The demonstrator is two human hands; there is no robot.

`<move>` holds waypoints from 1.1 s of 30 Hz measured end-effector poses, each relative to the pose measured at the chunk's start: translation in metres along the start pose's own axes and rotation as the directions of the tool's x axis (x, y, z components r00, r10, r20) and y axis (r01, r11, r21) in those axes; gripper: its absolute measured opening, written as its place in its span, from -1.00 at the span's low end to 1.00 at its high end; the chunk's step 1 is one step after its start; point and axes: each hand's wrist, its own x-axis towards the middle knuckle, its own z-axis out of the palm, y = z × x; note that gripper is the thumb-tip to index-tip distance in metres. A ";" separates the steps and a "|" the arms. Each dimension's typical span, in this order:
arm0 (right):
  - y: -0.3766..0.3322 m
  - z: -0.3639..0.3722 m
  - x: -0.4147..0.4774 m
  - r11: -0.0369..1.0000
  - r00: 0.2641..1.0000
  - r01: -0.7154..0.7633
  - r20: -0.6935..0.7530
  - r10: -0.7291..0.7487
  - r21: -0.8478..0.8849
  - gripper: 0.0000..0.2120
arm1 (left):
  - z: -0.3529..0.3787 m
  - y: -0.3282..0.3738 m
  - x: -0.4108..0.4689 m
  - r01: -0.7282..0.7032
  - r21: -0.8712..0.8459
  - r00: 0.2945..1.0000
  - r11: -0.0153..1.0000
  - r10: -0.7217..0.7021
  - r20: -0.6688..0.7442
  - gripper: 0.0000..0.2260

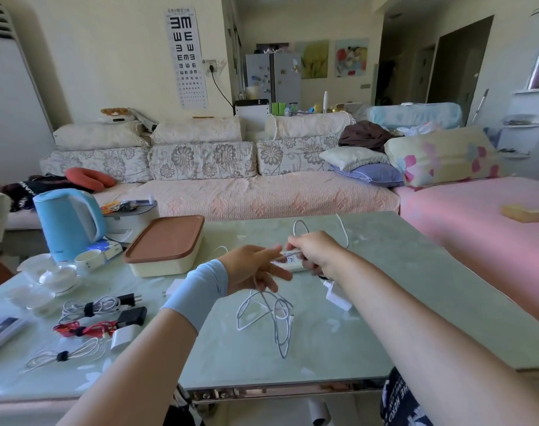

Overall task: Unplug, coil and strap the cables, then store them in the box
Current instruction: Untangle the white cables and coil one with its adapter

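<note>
Left hand point(255, 269) spread, cable point(279, 315) loops hanging at 6 o'clock. Right hand point(314, 250), at 2 o'clock, pinches cable. Person should keep loops equal and feed slack without twists.

Just right of the box point(163, 250) on the counter point(385, 287), the right hand point(315, 252) grips one end of a white cable point(268, 315). The left hand point(252, 269) has straight fingers, and the cable's loops hang under it. Left of the box, nearer the person, lie strapped bundles point(90, 309). A blue kettle point(68, 222) stands beyond them.
</note>
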 end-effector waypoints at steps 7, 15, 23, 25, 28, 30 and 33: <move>-0.021 -0.012 0.013 0.862 0.991 -0.085 -0.050 0.126 0.500 -0.75 | 0.014 0.000 -0.042 -0.094 -0.276 0.930 0.957 0.183 0.319 -0.78; -0.011 0.006 -0.027 0.855 0.768 -0.268 0.635 -0.089 0.444 -0.07 | -0.004 0.042 0.001 -0.196 -0.885 0.971 0.423 0.209 -0.116 -0.71; 0.024 -0.024 -0.045 0.930 0.602 -0.008 0.742 0.297 -0.366 -0.63 | -0.048 0.060 0.007 -0.271 -0.769 0.948 0.579 0.023 -0.316 -0.69; 0.036 -0.027 -0.044 0.837 0.533 0.036 0.719 0.446 -0.546 -0.66 | -0.058 0.057 0.009 -0.328 -0.797 0.927 0.507 0.012 -0.374 -0.68; 0.032 -0.024 -0.045 0.918 0.480 -0.057 0.796 0.370 -0.392 -0.77 | -0.052 0.040 0.009 -0.356 -0.832 0.923 0.425 0.017 -0.386 -0.72; 0.019 -0.022 -0.046 0.978 0.463 -0.191 0.871 0.162 -0.081 -0.81 | -0.041 0.023 0.010 -0.280 -0.824 0.954 0.493 0.048 -0.296 -0.57; -0.001 -0.016 -0.045 0.860 0.566 -0.370 0.820 -0.092 0.352 -0.92 | -0.024 0.003 0.008 -0.091 -0.773 0.993 0.628 0.111 -0.026 -0.25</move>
